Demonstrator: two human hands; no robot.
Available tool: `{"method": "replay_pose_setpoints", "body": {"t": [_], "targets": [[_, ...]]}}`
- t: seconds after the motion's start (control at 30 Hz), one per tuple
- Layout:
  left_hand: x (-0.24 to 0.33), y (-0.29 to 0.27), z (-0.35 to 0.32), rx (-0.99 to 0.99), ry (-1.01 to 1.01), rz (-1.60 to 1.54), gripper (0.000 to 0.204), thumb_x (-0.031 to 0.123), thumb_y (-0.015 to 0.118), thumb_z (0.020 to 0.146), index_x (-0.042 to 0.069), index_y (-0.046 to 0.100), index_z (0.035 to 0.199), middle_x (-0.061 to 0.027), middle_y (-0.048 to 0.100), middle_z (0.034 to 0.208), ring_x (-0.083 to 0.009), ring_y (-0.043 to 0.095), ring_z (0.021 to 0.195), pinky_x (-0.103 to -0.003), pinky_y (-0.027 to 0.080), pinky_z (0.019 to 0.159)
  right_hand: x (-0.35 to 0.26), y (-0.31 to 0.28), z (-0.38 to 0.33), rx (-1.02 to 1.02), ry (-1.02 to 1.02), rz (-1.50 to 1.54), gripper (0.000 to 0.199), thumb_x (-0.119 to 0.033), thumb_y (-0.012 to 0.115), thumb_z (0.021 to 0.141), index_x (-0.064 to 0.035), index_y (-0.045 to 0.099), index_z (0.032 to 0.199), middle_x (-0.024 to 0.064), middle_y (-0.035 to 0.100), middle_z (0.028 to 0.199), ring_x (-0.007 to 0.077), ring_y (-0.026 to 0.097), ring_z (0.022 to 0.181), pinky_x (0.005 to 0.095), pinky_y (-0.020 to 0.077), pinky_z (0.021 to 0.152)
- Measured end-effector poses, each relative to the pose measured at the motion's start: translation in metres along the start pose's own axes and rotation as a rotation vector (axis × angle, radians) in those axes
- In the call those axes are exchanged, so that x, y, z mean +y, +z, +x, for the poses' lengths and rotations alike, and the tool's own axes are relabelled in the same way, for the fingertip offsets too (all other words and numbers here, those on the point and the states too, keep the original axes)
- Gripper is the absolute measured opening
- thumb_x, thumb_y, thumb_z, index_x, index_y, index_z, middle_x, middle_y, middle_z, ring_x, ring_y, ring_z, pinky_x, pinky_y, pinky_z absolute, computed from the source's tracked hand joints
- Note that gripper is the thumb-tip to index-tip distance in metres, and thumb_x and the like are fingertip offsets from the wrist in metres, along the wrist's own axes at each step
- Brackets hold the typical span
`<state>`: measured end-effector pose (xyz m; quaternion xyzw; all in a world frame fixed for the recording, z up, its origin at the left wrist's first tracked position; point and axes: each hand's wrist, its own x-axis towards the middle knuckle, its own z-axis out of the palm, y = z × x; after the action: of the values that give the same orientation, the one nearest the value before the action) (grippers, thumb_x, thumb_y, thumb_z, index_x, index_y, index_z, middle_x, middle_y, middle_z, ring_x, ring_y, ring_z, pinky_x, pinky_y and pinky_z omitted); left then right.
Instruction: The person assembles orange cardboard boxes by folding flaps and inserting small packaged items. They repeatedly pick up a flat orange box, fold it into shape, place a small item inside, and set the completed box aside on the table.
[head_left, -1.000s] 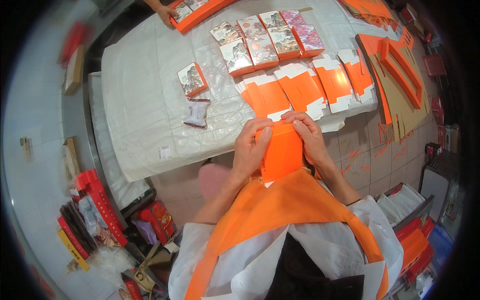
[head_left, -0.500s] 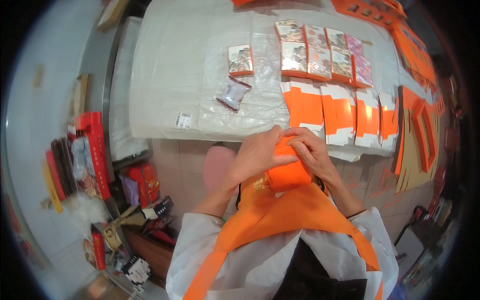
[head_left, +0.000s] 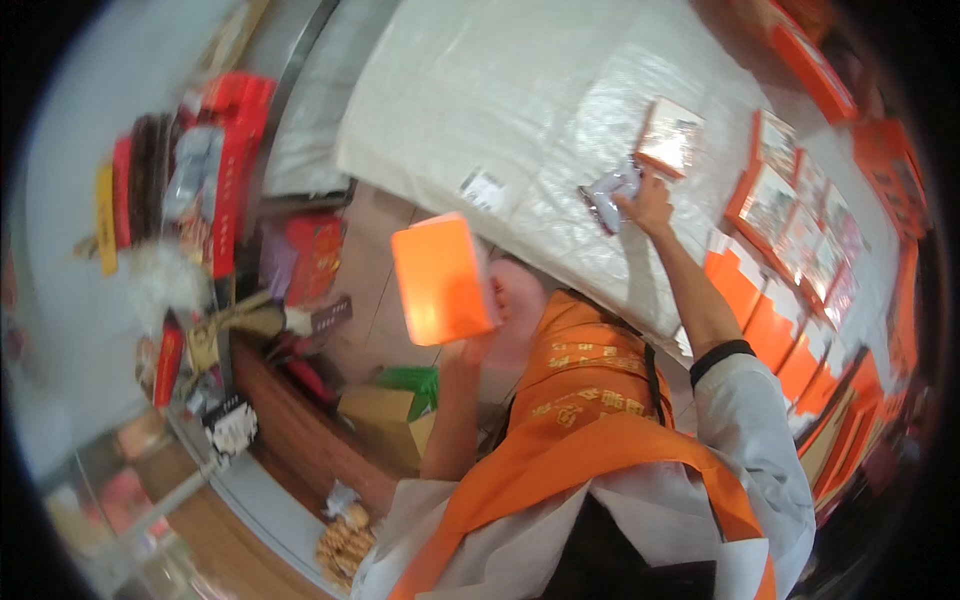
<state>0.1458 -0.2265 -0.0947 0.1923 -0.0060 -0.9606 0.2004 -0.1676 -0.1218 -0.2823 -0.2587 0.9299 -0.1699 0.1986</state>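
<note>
My left hand [head_left: 492,318] holds an orange carton [head_left: 440,282] off to the left of my apron, a broad flat side showing; most of its fingers are hidden behind the carton. On the plastic-covered table, my right hand [head_left: 652,205] has thumb and fingers closed round the right end of a small shiny wrapped packet [head_left: 608,198] with dark crimped ends. Just beyond those fingers lies a single box with a picture lid [head_left: 672,135] and orange sides.
Several picture-lidded boxes [head_left: 770,192] stand grouped at the right, beside rows of orange and white flat cartons [head_left: 768,318]. A pink stool seat [head_left: 520,305] is below the table's front edge [head_left: 440,205]. Red bags [head_left: 232,180] and a cardboard box [head_left: 385,420] sit at the left.
My hands have parted. The left carried the orange carton leftward, and the right reached out to the wrapped packet on the table. The whole view has turned and shifted left.
</note>
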Motion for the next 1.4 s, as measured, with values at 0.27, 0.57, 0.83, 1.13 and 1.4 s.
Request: {"method": "replay_pose_setpoints", "body": {"t": [0.27,0.57,0.83,1.13,1.4], "targets": [[0.021,-0.028,0.029,0.104,0.12,0.073,0.042,0.035,0.041,0.093,0.003,0.042,0.119,-0.0089,0.051,0.108,-0.0192,0.047,0.095,-0.033,0.042,0.08,-0.009,-0.012,-0.009,-0.557,0.296,0.934,0.051,-0.018,0.069,0.077,0.0045,0.048,0.117,0.0131,0.06,0.108,0.0191,0.061,0.09,0.0309,0.05,0.077],[-0.002,0.039,0.072,0.481,0.694,1.132,0.046,0.017,0.05,0.091,-0.003,0.031,0.128,-0.011,0.05,0.113,-0.0151,0.049,0.104,-0.028,0.042,0.088,-0.036,-0.185,-0.105,-0.15,0.117,1.721,0.047,-0.021,0.066,0.081,0.0006,0.047,0.118,0.0092,0.058,0.107,0.0172,0.058,0.095,0.0317,0.049,0.08],[-0.046,0.083,0.077,0.287,0.613,1.045,0.046,0.018,0.053,0.09,-0.002,0.034,0.127,-0.009,0.049,0.115,-0.0147,0.05,0.103,-0.029,0.042,0.087,-0.038,-0.237,-0.145,0.096,-0.022,1.165,0.05,-0.02,0.066,0.08,0.0016,0.044,0.119,0.0093,0.057,0.109,0.017,0.055,0.099,0.0302,0.0459,0.084],[-0.1,0.081,0.076,-0.045,0.476,1.228,0.052,0.021,0.058,0.088,-0.001,0.035,0.129,-0.0089,0.048,0.119,-0.015,0.048,0.107,-0.029,0.041,0.091,0.007,-0.265,-0.19,0.04,-0.16,0.823,0.047,-0.02,0.068,0.077,0.0002,0.048,0.115,0.0104,0.06,0.102,0.0168,0.056,0.095,0.0314,0.0459,0.081],[-0.152,0.099,0.078,-0.183,0.378,1.26,0.056,0.023,0.061,0.087,0.0,0.034,0.13,-0.0101,0.048,0.118,-0.0159,0.048,0.108,-0.029,0.041,0.091,0.046,-0.285,-0.227,0.258,0.01,1.077,0.037,-0.02,0.062,0.083,0.0005,0.049,0.11,0.0086,0.059,0.101,0.0142,0.055,0.092,0.0288,0.0456,0.079]]}}
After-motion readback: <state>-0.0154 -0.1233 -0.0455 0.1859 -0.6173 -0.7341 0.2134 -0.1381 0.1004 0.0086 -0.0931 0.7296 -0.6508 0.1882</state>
